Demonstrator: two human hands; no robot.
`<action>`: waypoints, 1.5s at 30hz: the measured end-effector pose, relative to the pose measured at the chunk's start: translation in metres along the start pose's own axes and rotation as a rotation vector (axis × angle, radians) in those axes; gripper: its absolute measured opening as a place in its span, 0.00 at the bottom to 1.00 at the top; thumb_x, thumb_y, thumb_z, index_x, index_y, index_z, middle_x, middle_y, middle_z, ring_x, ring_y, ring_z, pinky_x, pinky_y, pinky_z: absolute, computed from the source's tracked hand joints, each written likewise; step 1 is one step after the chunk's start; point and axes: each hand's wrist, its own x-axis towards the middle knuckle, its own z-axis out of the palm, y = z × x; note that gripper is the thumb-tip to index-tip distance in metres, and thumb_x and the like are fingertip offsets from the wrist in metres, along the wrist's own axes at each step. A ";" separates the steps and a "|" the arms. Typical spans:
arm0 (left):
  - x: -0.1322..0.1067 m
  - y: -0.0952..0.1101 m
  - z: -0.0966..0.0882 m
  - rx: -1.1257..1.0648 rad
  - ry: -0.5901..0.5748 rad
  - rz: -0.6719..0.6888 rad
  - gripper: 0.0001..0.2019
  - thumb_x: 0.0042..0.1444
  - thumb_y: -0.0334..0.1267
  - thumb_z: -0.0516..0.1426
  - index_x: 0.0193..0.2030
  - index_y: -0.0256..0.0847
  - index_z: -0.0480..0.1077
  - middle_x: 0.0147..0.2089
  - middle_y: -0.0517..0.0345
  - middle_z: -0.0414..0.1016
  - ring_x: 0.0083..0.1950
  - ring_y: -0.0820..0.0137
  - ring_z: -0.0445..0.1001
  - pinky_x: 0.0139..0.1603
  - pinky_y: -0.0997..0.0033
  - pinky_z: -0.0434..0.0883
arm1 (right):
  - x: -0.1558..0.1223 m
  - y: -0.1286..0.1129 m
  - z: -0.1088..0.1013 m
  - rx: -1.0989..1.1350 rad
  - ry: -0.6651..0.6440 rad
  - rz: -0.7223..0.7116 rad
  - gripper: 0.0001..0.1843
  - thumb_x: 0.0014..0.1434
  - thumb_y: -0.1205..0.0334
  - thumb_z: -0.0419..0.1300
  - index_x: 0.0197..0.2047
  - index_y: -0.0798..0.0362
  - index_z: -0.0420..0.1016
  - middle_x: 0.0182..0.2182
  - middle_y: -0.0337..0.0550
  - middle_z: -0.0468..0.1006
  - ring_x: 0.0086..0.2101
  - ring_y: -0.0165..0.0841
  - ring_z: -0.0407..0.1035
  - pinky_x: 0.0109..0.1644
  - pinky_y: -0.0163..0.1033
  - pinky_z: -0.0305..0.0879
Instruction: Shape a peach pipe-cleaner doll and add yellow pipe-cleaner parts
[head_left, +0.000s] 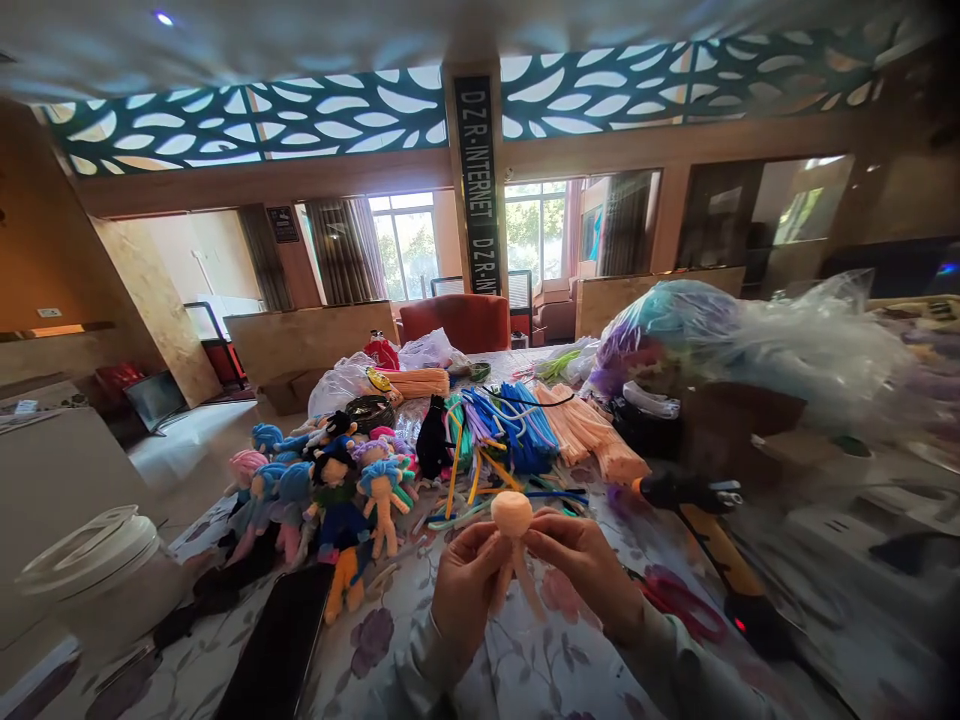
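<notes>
pinching a small peach doll (513,516) from both sides, the two hands meet over the table. the left hand (466,575) has its thumb and fingers closed on the doll just under its round head, and the right hand (576,560) nips it on the other side. the doll is between the hands, head up, with two soft legs hanging down. below and around the hands is a white tablecloth (375,635) with big flowers. just past the fingertips lie loose fuzzy sticks, and behind them are blue sticks (534,430), a black bunch (433,440) and a fat peach bundle (592,430). to the left of the left hand sits a heap of little dolls (296,490), some with blue hair. one orange pair of legs (345,582) pokes out nearest that hand. a flat black thing (277,640) lies closer in, and a white pot (101,575) with a lid stands farther left. near the right hand, just to its right, are red scissor handles (686,600). past them lies an orange and black tool (711,550) with a small red light. a big clear bag (814,340), blurry at its edge, sits far beyond the right hand.
</notes>
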 end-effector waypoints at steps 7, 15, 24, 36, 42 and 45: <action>0.000 -0.002 0.001 -0.015 0.015 -0.014 0.13 0.38 0.41 0.68 0.29 0.37 0.76 0.23 0.60 0.73 0.24 0.75 0.69 0.26 0.77 0.63 | -0.002 -0.005 0.003 -0.220 0.049 -0.051 0.15 0.54 0.51 0.62 0.30 0.54 0.79 0.31 0.43 0.75 0.32 0.34 0.69 0.35 0.36 0.65; 0.000 0.000 0.001 -0.002 0.003 -0.004 0.12 0.40 0.42 0.68 0.30 0.37 0.77 0.23 0.61 0.73 0.25 0.76 0.69 0.27 0.78 0.65 | -0.004 -0.006 0.003 -0.303 0.095 -0.075 0.13 0.56 0.53 0.60 0.29 0.53 0.79 0.29 0.42 0.74 0.32 0.34 0.68 0.36 0.36 0.64; -0.005 0.005 0.007 0.111 -0.036 -0.004 0.16 0.40 0.42 0.68 0.37 0.37 0.77 0.32 0.54 0.78 0.30 0.68 0.75 0.31 0.70 0.73 | 0.000 0.003 -0.004 0.085 0.042 0.095 0.20 0.52 0.46 0.63 0.37 0.56 0.80 0.33 0.45 0.78 0.34 0.36 0.71 0.41 0.41 0.68; -0.012 0.007 0.014 0.256 0.059 0.161 0.15 0.37 0.40 0.68 0.33 0.37 0.76 0.29 0.55 0.78 0.28 0.64 0.74 0.26 0.65 0.76 | -0.003 0.003 0.002 0.080 0.054 0.161 0.19 0.51 0.47 0.63 0.36 0.56 0.76 0.32 0.44 0.78 0.35 0.39 0.73 0.39 0.41 0.68; -0.008 0.000 0.007 0.323 0.037 0.215 0.15 0.39 0.39 0.68 0.35 0.37 0.76 0.28 0.55 0.78 0.27 0.65 0.75 0.28 0.66 0.76 | -0.003 -0.003 0.009 0.119 0.060 0.181 0.19 0.46 0.48 0.66 0.35 0.54 0.74 0.30 0.40 0.77 0.30 0.35 0.71 0.32 0.37 0.65; -0.007 -0.001 0.006 0.330 0.029 0.222 0.14 0.40 0.39 0.67 0.34 0.37 0.76 0.28 0.55 0.78 0.27 0.64 0.76 0.28 0.65 0.76 | -0.003 -0.003 0.011 0.108 0.065 0.184 0.19 0.47 0.48 0.65 0.35 0.54 0.72 0.28 0.39 0.76 0.29 0.34 0.70 0.30 0.36 0.64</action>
